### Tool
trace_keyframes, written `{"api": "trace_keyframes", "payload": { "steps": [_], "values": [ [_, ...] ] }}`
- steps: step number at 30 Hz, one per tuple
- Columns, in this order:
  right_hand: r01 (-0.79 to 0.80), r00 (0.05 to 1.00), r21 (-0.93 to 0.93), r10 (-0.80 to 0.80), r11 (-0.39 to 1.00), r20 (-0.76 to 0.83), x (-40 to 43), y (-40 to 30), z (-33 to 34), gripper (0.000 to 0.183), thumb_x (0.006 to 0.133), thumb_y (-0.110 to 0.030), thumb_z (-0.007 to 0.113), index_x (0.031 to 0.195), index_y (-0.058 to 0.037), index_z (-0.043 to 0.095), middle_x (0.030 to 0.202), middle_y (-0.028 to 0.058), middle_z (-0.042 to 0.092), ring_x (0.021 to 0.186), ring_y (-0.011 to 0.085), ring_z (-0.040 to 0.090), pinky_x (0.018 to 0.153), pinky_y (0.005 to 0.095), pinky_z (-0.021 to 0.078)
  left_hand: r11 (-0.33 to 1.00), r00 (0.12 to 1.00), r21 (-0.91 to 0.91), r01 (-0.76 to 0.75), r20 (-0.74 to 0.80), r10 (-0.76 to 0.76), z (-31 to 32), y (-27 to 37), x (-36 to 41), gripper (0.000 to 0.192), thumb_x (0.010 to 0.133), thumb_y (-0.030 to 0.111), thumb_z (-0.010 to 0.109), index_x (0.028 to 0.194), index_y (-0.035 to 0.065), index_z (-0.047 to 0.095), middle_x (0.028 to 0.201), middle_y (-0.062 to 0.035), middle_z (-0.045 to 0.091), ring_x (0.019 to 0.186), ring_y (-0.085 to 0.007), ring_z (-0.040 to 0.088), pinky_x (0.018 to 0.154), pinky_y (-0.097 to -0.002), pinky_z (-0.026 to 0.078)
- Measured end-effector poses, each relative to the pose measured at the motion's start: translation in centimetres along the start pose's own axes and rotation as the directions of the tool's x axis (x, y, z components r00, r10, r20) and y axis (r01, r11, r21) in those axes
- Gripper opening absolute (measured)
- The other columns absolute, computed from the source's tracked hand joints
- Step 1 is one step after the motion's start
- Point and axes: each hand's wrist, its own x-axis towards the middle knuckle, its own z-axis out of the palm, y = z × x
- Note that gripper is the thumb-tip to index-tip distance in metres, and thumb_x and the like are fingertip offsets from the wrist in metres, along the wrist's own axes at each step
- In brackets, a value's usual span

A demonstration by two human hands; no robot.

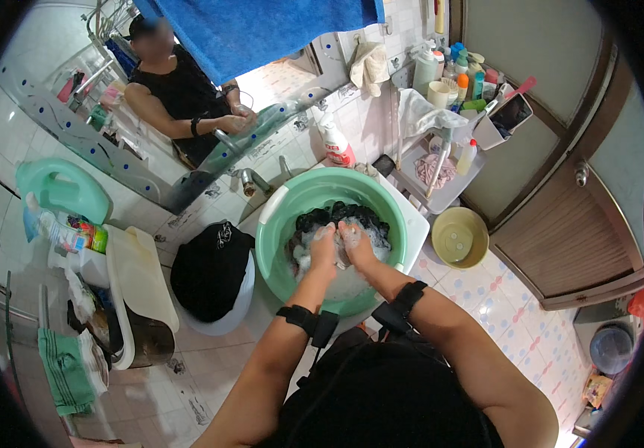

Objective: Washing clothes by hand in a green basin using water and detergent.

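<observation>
A large green plastic basin [277, 263] stands in front of me with sudsy water and soaked dark cloth [367, 215] in it. My left hand [323, 246] and my right hand [355, 245] are side by side over the suds, fingertips toward the dark cloth and flecked with foam. Between the hands lies a small piece of light, wet cloth [341, 256], pinched by the fingers of both as far as I can see. The undersides of the fingers are hidden. Each wrist wears a black strap with a small box.
Behind the basin are a faucet [252, 185] and a pump bottle [336, 143]. Black cloth [213, 271] covers a pale bucket at left, near a lidded bin [142, 297]. At right stand a shelf cart [456, 168] with bottles, a yellowish basin [459, 238] and a door [568, 241].
</observation>
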Motion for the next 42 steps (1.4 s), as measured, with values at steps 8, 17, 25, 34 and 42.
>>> {"api": "trace_keyframes", "payload": {
  "steps": [8, 17, 25, 34, 42],
  "values": [
    [-0.094, 0.958, 0.124, 0.056, 0.988, 0.281, 0.1, -1.5, -4.2, 0.034, 0.068, -0.009, 0.064, 0.097, -0.0021, 0.05, 0.084, 0.0069, 0.056, 0.076, 0.0166, 0.055, 0.068, 0.027, 0.0439, 0.962, 0.991, 0.264, 0.069, 0.096, -0.097, -2.8, 0.5, 1.5, 0.034, 0.088, 0.036, 0.041, 0.106, 0.0096, 0.05, 0.098, -0.0048, 0.054, 0.091, -0.0222, 0.052, 0.072, -0.038, 0.047],
    [-0.038, 0.99, 0.144, 0.057, 0.989, -0.127, 1.4, -1.0, -8.9, 0.045, 0.063, -0.014, 0.068, 0.102, -0.0006, 0.05, 0.078, 0.0079, 0.058, 0.068, 0.0154, 0.055, 0.063, 0.0267, 0.044, 0.816, 0.988, 0.567, -0.11, 0.151, 0.028, 0.1, 0.7, -0.2, 0.026, 0.085, 0.022, 0.047, 0.108, 0.0089, 0.05, 0.099, -0.0023, 0.052, 0.087, -0.0142, 0.053, 0.065, -0.0293, 0.044],
    [-0.025, 1.0, 0.294, 0.027, 0.955, -0.001, 0.9, 1.7, -11.1, 0.037, 0.069, -0.01, 0.066, 0.101, -0.0007, 0.051, 0.079, 0.0042, 0.057, 0.066, 0.0101, 0.054, 0.062, 0.0228, 0.044, 0.771, 0.973, 0.62, -0.146, 0.232, -0.002, 0.7, 0.0, 0.6, 0.025, 0.084, 0.016, 0.047, 0.106, 0.0046, 0.05, 0.094, -0.003, 0.054, 0.08, -0.0138, 0.056, 0.063, -0.0272, 0.043],
    [0.016, 0.929, 0.817, 0.294, 0.576, -0.225, 4.4, 3.7, -12.5, 0.025, 0.078, -0.016, 0.06, 0.099, -0.0096, 0.046, 0.082, 0.0021, 0.053, 0.07, 0.014, 0.054, 0.055, 0.0277, 0.0455, 0.612, 0.979, 0.779, -0.136, 0.201, -0.037, -2.3, -1.6, 1.9, 0.029, 0.082, 0.013, 0.047, 0.109, 0.0028, 0.05, 0.096, -0.0061, 0.056, 0.075, -0.0136, 0.057, 0.059, -0.0257, 0.044],
    [-0.042, 0.837, -0.431, -0.204, 0.901, -0.508, 4.0, 5.5, -13.6, 0.035, 0.07, -0.021, 0.065, 0.099, -0.005, 0.053, 0.084, 0.017, 0.057, 0.082, 0.0337, 0.054, 0.075, 0.0408, 0.0421, 0.64, 0.979, 0.757, -0.13, 0.201, -0.039, -3.0, -1.8, 1.8, 0.03, 0.082, 0.012, 0.048, 0.11, 0.0022, 0.05, 0.097, -0.0059, 0.056, 0.075, -0.0137, 0.057, 0.057, -0.0241, 0.043]
  ]
}}
